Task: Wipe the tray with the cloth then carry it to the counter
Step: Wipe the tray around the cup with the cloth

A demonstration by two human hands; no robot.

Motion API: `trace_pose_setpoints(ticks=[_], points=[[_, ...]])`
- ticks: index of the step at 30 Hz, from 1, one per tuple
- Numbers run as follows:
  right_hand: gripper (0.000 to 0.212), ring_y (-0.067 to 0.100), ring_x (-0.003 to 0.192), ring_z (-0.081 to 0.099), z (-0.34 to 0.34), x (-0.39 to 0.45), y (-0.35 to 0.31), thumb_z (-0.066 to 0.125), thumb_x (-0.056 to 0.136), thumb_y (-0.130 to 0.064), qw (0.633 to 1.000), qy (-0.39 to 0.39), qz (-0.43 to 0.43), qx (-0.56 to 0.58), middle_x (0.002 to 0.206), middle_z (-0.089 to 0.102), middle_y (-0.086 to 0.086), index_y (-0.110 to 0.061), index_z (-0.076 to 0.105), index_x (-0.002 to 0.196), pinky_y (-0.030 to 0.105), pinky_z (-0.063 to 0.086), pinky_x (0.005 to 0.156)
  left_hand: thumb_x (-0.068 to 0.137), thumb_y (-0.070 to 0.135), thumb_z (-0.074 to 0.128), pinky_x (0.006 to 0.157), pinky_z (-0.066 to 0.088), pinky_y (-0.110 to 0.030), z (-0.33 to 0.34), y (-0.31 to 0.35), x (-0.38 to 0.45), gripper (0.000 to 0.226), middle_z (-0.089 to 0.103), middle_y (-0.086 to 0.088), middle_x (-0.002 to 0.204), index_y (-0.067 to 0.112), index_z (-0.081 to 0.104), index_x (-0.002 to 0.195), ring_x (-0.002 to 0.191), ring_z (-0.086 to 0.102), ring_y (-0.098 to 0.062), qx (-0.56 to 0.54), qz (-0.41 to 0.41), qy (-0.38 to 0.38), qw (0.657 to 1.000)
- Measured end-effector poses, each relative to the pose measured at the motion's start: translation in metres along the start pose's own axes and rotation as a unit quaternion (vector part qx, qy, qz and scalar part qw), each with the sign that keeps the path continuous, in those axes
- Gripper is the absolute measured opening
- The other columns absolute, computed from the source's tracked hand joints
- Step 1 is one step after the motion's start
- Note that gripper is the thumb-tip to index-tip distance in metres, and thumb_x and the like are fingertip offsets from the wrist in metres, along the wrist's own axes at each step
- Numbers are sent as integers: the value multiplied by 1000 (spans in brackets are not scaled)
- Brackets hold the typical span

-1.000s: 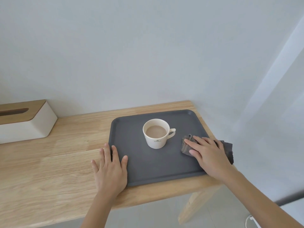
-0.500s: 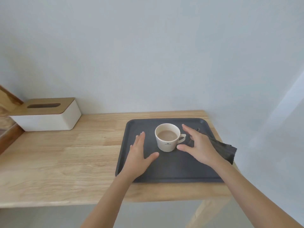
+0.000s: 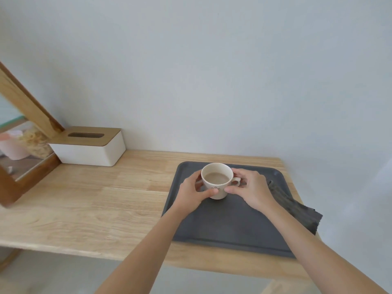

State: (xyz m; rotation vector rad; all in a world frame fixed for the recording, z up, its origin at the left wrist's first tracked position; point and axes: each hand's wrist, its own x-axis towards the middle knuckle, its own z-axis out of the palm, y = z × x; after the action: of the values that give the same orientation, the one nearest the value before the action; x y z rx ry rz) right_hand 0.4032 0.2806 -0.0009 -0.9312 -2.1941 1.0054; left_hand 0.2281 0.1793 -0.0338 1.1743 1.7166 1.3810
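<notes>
A dark grey tray (image 3: 229, 228) lies on the right end of a wooden table (image 3: 101, 200). A white cup (image 3: 216, 183) with a milky brown drink stands in the tray's far half. My left hand (image 3: 191, 192) wraps the cup's left side. My right hand (image 3: 250, 189) holds its right side by the handle. A dark grey cloth (image 3: 297, 209) lies crumpled over the tray's right rim, partly hanging off the table edge, behind my right wrist.
A white tissue box with a wooden lid (image 3: 91, 145) stands at the back left against the wall. A wood-framed mirror (image 3: 21, 149) leans at the far left. The table's right edge is close beside the tray.
My right hand let go of the cloth and moved left to the cup. My left hand came off the table and tray edge onto the cup's other side. The view shifted left.
</notes>
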Motion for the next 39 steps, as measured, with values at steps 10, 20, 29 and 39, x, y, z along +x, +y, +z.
trace_pose_setpoints(ticks=[10, 20, 29, 39], points=[[46, 17, 89, 69, 56, 64, -28, 83, 66, -11, 999, -4, 17, 36, 92, 74, -9, -26, 70, 107, 38, 54, 87, 69, 29, 83, 104, 46, -39, -72, -7, 49, 64, 66, 11, 122, 27, 56, 127, 118, 58, -8, 39, -8, -12, 999], [48, 20, 93, 65, 72, 76, -27, 76, 74, -23, 999, -39, 9, 6, 104, 72, -7, -34, 62, 119, 46, 51, 90, 74, 29, 80, 104, 43, -30, -84, -23, 59, 62, 63, 15, 125, 28, 53, 130, 120, 53, 2, 47, -4, -22, 999], [60, 10, 148, 10, -50, -40, 30, 61, 86, -45, 963, -76, 44, -253, 155, 21, -16, -49, 33, 139, 35, 12, 118, 97, 49, 34, 117, 2, -53, -50, -43, -29, 77, 3, -7, 161, 10, -4, 152, 149, -3, -21, 400, -102, -19, 911], [54, 23, 149, 6, -3, 6, 75, 19, 102, -33, 902, -73, 87, -417, 163, 1, -1, -27, -2, 151, 43, 12, 120, 73, 58, -17, 117, 5, -53, -42, -54, -38, 92, 5, -6, 162, 18, 8, 152, 149, -2, -21, 497, -53, -1, 866]])
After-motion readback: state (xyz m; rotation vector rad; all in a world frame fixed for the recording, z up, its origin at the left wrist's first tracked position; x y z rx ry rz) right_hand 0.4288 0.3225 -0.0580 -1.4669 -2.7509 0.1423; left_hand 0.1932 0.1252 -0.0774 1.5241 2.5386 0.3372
